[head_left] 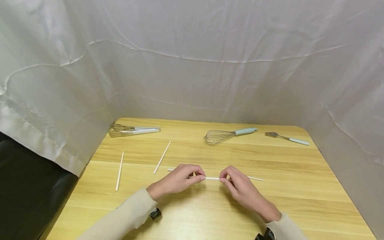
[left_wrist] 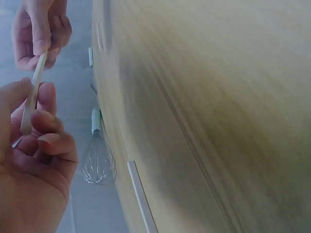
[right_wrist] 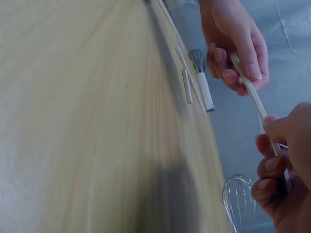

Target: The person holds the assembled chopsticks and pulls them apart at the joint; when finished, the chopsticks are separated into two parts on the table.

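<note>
Nearer the person than the whisk [head_left: 233, 133], a white stick [head_left: 212, 178] sits off the table, held level, long axis left-right, bare span roughly below the whisk's wires. Both hands on it, neither nearer: left hand [head_left: 180, 178] pinches it left of that span, right hand [head_left: 241, 190] pinches it right, fingertips narrow. Can't tell where its right end stops.

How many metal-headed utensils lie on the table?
3: tongs at the far left, a fork at the far right, and a whisk between them. All three show whole in the head view; nothing suggests hidden ones.
</note>
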Demonstrator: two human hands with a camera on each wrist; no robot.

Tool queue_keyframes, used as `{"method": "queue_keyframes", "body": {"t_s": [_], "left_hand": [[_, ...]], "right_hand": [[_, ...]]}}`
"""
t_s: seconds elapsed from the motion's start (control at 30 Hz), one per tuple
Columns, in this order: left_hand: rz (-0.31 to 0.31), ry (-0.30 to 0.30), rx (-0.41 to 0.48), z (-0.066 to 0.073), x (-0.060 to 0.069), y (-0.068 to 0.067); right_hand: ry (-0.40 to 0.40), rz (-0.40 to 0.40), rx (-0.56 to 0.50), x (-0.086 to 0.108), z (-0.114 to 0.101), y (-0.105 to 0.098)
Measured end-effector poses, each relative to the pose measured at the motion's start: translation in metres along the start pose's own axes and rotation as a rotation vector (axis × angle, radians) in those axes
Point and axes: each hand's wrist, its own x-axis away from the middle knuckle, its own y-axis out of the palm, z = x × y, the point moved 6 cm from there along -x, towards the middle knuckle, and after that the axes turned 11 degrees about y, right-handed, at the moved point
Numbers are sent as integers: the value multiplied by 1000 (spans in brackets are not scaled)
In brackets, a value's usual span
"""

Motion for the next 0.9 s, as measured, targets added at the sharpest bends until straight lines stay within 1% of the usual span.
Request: {"method": "queue_keyframes", "body": {"t_s": [0.23,0.33,0.47,0.6,0.83,0.9], "left_hand": [[11,-18,-9,0,2,3],[18,-22,-13,0,2,4],[21,-28,-21,0,4,4],[34,-22,-27,0,5,4],[76,9,-17,-1,7,4],[81,15,-29,0,7,5]], "right_hand": [[12,7,-26,-1,-6,7],[38,-1,-51,-2,-7,8],[101,-37,-77,-3,-6,11],[150,-65,-91,-4,-5,12],[172,-72,-105,-6,-5,12],[178,-73,-100,-6,-4,11]]}}
